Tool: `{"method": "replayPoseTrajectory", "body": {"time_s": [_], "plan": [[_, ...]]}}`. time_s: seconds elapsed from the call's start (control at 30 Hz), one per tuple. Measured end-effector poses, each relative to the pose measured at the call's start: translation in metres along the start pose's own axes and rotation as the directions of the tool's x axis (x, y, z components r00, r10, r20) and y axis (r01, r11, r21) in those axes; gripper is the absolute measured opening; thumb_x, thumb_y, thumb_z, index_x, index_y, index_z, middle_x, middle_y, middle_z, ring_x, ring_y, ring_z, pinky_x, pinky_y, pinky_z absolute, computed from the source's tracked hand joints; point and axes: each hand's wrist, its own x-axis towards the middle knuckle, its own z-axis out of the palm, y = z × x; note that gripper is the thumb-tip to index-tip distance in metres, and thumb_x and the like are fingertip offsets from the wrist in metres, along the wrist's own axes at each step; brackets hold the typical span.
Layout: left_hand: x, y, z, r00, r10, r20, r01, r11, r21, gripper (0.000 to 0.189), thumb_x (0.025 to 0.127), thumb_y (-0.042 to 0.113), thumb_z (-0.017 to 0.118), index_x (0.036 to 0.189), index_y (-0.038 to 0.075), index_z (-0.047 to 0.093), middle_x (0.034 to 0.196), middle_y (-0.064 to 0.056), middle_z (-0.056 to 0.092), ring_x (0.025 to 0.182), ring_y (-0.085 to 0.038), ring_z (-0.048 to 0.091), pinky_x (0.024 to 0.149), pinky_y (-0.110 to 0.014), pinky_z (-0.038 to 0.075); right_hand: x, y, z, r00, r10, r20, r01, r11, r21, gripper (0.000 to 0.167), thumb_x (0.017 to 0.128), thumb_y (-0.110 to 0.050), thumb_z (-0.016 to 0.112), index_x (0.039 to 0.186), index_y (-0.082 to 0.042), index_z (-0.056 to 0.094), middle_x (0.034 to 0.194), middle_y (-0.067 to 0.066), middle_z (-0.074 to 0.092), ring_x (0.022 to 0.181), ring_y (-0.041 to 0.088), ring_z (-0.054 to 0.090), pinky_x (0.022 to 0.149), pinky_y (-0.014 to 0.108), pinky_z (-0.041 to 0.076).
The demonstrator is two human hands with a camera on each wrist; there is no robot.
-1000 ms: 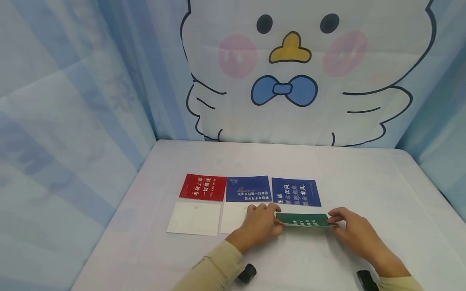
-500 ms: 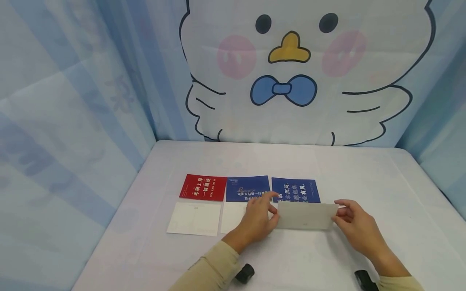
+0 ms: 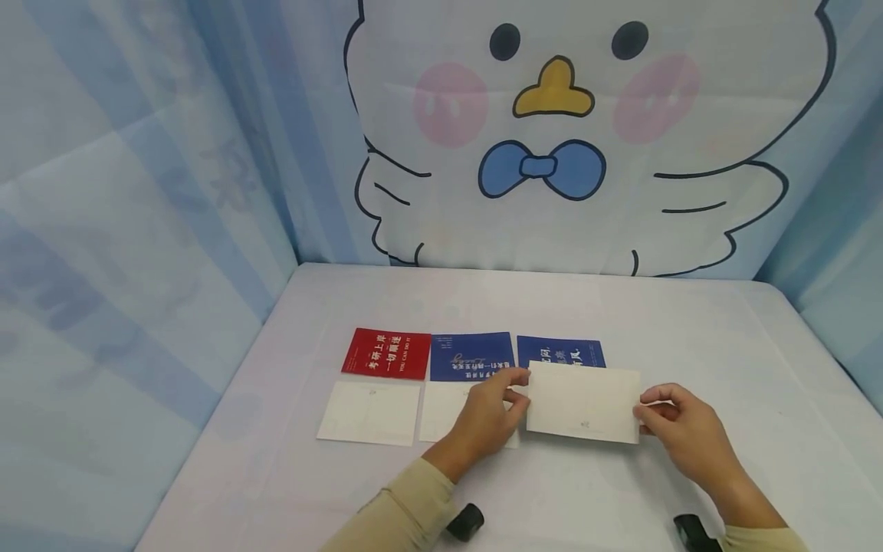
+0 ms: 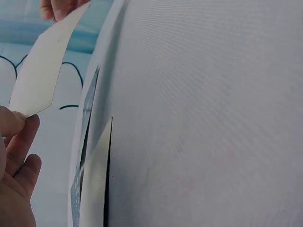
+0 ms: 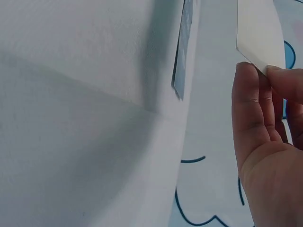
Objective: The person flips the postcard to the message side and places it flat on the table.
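A postcard (image 3: 583,402) with its cream side showing is held up off the table between both hands. My left hand (image 3: 485,415) pinches its left edge, thumb and fingers on either side, as the left wrist view also shows. At the opposite edge, my right hand (image 3: 683,433) pinches the card between thumb and fingers; in the right wrist view the card (image 5: 260,33) rises above the fingertips. Behind it, a blue card (image 3: 560,350) with white writing is partly covered. The card's green face is turned away from the head view.
A red card (image 3: 386,354) and another blue card (image 3: 472,356) lie in the back row. In front of them are two cream cards, the left one (image 3: 369,412) fully visible, the other (image 3: 441,410) partly behind my left hand. Black wrist devices (image 3: 465,522) show near both sleeves.
The postcard has been flipped in my hands: its green face showed a second ago, and the cream side faces up now. Both hands keep their grip at its edges.
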Motion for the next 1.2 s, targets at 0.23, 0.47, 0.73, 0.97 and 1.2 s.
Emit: {"method": "replayPoseTrajectory", "body": {"time_s": [0.23, 0.47, 0.73, 0.97, 1.2], "plan": [[-0.003, -0.005, 0.001, 0.998, 0.056, 0.039, -0.062, 0.983, 0.174, 0.033, 0.094, 0.007, 0.070, 0.127, 0.005, 0.067, 0.115, -0.003, 0.070, 0.106, -0.010, 0.065, 0.093, -0.018, 0.048, -0.002, 0.002, 0.003, 1.000, -0.023, 0.007, 0.024, 0.985, -0.173, 0.027, 0.095, -0.009, 0.065, 0.118, 0.006, 0.064, 0.114, 0.025, 0.063, 0.092, 0.035, 0.066, 0.070, 0.033, 0.059], [-0.001, -0.008, 0.004, 0.986, 0.057, 0.158, -0.117, 0.910, 0.397, 0.036, 0.093, 0.018, 0.073, 0.127, 0.009, 0.068, 0.123, -0.001, 0.069, 0.119, -0.017, 0.060, 0.101, -0.032, 0.046, 0.000, 0.003, 0.003, 0.991, 0.041, 0.126, -0.007, 0.967, -0.256, 0.042, 0.092, -0.015, 0.069, 0.128, 0.005, 0.060, 0.124, 0.029, 0.058, 0.097, 0.038, 0.064, 0.074, 0.046, 0.058], [-0.003, -0.005, 0.006, 0.970, -0.009, 0.243, -0.122, 0.846, 0.519, 0.043, 0.091, 0.031, 0.076, 0.129, 0.014, 0.068, 0.124, 0.001, 0.067, 0.117, -0.017, 0.057, 0.092, -0.035, 0.046, 0.002, 0.006, 0.004, 0.964, 0.095, 0.249, -0.018, 0.956, -0.292, 0.051, 0.088, -0.016, 0.074, 0.130, 0.008, 0.058, 0.117, 0.025, 0.061, 0.083, 0.022, 0.062, 0.068, 0.038, 0.054], [-0.005, -0.003, 0.007, 0.955, -0.054, 0.290, -0.121, 0.826, 0.550, 0.051, 0.089, 0.037, 0.077, 0.133, 0.014, 0.065, 0.127, 0.000, 0.065, 0.118, -0.017, 0.055, 0.092, -0.033, 0.045, 0.003, 0.007, 0.010, 0.951, 0.113, 0.287, -0.017, 0.948, -0.316, 0.053, 0.087, -0.015, 0.075, 0.131, 0.008, 0.057, 0.118, 0.024, 0.059, 0.083, 0.021, 0.060, 0.067, 0.036, 0.052], [-0.006, -0.005, 0.008, 0.953, -0.072, 0.293, -0.116, 0.809, 0.577, 0.051, 0.088, 0.036, 0.078, 0.132, 0.014, 0.066, 0.125, -0.001, 0.065, 0.115, -0.017, 0.055, 0.090, -0.030, 0.045, 0.004, 0.004, 0.015, 0.954, 0.101, 0.283, 0.000, 0.943, -0.334, 0.053, 0.086, -0.012, 0.076, 0.130, 0.009, 0.057, 0.118, 0.025, 0.057, 0.080, 0.021, 0.057, 0.065, 0.035, 0.050]]}}
